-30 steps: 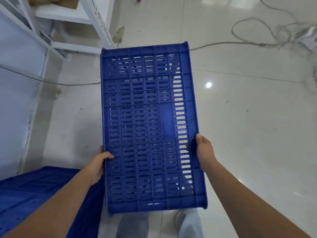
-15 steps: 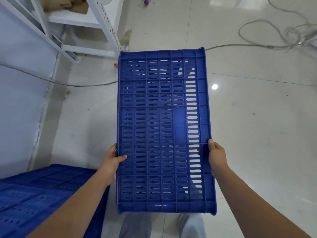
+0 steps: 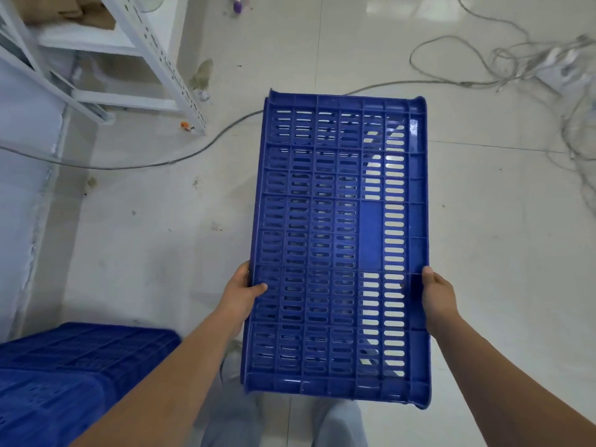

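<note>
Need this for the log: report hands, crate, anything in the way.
Left hand and right hand grip the blue crate by its long sides. Crate held above the floor. Cables on floor ahead; stacked crates at lower left.

Open floor (image 3: 503,259) right; crate stack (image 3: 67,375) lower-left.

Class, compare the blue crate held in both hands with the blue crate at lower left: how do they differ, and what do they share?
The held crate is gripped at its long sides by the left hand and right hand; no hand touches the lower-left crate. The held crate shows whole; the lower-left crate is cut by the frame edge. Floor shows through the held crate's slots, not the lower-left crate's. Both are blue slotted plastic.
</note>
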Tool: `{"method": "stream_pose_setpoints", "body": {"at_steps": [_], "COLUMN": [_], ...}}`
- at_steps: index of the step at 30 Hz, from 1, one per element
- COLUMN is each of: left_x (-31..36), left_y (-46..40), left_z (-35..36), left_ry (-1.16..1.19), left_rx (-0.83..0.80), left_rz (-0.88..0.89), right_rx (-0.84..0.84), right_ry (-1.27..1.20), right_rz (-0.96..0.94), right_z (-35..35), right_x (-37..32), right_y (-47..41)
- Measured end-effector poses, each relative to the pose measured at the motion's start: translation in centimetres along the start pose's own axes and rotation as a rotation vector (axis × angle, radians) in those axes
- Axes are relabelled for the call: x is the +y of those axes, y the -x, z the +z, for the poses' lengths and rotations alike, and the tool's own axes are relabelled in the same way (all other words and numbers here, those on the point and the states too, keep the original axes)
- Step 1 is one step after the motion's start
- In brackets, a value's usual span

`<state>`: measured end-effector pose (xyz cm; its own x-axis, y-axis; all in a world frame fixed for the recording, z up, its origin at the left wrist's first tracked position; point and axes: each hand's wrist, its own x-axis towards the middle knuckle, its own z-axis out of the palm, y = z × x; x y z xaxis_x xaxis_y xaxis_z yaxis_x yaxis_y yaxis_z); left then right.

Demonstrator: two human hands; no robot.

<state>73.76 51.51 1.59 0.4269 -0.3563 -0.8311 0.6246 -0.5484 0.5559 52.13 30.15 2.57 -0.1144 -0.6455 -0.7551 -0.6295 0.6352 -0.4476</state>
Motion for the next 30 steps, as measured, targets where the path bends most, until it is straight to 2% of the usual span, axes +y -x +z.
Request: {"method": "stream_pose_setpoints", "body": {"at_steps": [5, 13, 30], "left_x": [0.1, -0.4, -0.6], "left_y": [0.1, 0.3, 0.4], "left_z": [1.5, 2.5, 2.2], "left_ry": [-0.032, -0.224, -0.16], "left_rx": [0.035, 0.186, 0.167], "left_rz": [-0.014, 0.034, 0.0], "right_rx": [-0.032, -0.112, -0.21], "right_ry": [-0.017, -0.109, -0.182], "right_rz": [0.021, 0.054, -0.056], "right_z": [-1.5, -2.1, -1.7], "right_x": [-0.2, -0.5, -2.0], "right_y": [-0.4, -0.5, -3.2]}}
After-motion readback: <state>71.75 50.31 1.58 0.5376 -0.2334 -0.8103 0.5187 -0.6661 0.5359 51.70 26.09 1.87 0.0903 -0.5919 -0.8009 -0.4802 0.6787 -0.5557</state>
